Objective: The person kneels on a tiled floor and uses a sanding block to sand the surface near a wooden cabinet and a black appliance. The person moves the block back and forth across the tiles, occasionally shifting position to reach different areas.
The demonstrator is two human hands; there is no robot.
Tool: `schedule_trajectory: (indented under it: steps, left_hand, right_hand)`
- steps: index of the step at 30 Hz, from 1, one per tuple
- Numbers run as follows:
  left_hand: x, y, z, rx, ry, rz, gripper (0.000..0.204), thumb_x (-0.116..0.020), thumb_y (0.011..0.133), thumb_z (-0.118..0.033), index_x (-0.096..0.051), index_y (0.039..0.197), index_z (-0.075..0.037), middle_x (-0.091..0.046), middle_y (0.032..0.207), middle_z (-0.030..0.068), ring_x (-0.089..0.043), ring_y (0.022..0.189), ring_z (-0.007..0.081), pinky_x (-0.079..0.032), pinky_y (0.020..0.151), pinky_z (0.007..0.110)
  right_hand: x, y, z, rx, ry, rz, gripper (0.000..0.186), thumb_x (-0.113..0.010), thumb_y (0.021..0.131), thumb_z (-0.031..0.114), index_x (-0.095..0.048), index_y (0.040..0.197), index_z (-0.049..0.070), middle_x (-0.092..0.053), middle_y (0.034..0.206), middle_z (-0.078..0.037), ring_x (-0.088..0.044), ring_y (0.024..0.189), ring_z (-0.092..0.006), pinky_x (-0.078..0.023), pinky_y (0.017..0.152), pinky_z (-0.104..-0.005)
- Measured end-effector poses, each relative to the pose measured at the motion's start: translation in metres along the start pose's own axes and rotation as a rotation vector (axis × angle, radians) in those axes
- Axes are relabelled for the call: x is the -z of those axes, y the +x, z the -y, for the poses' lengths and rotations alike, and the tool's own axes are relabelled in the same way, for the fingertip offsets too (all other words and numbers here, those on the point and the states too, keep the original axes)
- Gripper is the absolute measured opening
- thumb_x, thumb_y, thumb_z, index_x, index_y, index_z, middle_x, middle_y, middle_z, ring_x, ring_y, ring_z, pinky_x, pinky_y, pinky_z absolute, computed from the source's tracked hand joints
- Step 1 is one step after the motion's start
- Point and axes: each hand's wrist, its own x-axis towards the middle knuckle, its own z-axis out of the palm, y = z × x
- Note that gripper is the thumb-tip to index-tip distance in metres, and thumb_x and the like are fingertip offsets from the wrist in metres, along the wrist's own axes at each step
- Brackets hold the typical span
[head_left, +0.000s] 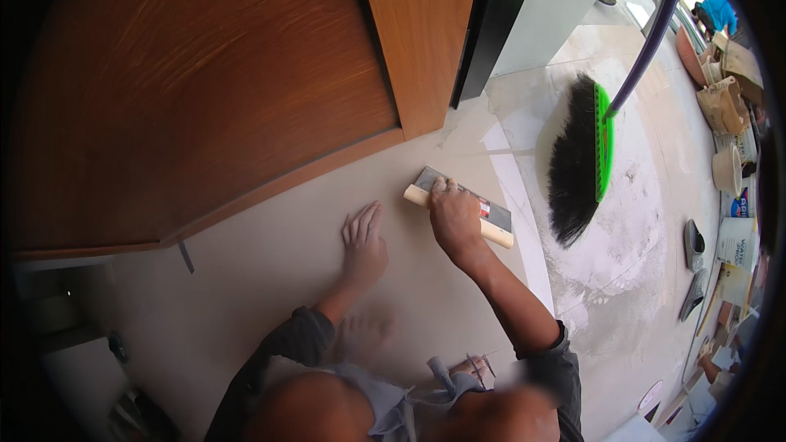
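A floor (270, 237) was spread across most of the frame; an even beige surface was seen through the centre, while whitish, blotchy patches (634, 254) were left at centre right. From this, the work was judged to be partly done, with the patched side possibly left to be treated; no finished edge could be made out with certainty. The upper left of the frame was filled by a wooden panel (205, 98), and the top, right of centre, was taken up by a pale pillar (553, 8). A broom (575, 168) was stood at upper right, its dark bristles set on the floor and its green head untouched by either hand.

Along the right edge, buckets (738, 241) were gathered, and a pair of shoes (694, 245) was placed near them. A flat trowel (499, 217) was held just right of centre, beside a pale strip (524, 237) of floor; whether its blade was laid flat or tilted could not be told. It was gripped by the closed fingers of the right hand (455, 213). At centre, the left hand (364, 245) was rested on the beige surface, its fingers extended and nothing held.
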Motion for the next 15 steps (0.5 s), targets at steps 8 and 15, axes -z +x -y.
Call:
schedule_trajectory:
  steps: [8, 15]
  left_hand:
    - [-0.005, -0.004, 0.005, 0.019, -0.031, 0.003, 0.071, -0.055, 0.091, 0.004, -0.046, 0.161, 0.001, -0.049, 0.165, 0.0172, -0.043, 0.156, 0.0360, -0.027, 0.131, 0.063]
    - [-0.004, 0.001, 0.001, -0.022, -0.055, 0.005, 0.074, -0.057, 0.091, 0.003, -0.042, 0.164, 0.001, -0.047, 0.167, 0.0181, -0.042, 0.157, 0.0362, -0.026, 0.131, 0.066]
  right_hand:
    - [0.022, 0.011, 0.022, -0.118, 0.131, -0.041, 0.021, -0.066, 0.098, 0.007, -0.071, 0.116, -0.004, -0.079, 0.110, -0.024, -0.082, 0.090, -0.0324, -0.064, 0.067, -0.0394]
    - [0.023, 0.017, 0.003, -0.180, 0.247, -0.030, 0.027, -0.068, 0.095, 0.004, -0.070, 0.121, -0.005, -0.078, 0.110, -0.026, -0.080, 0.081, -0.0302, -0.063, 0.063, -0.0388]
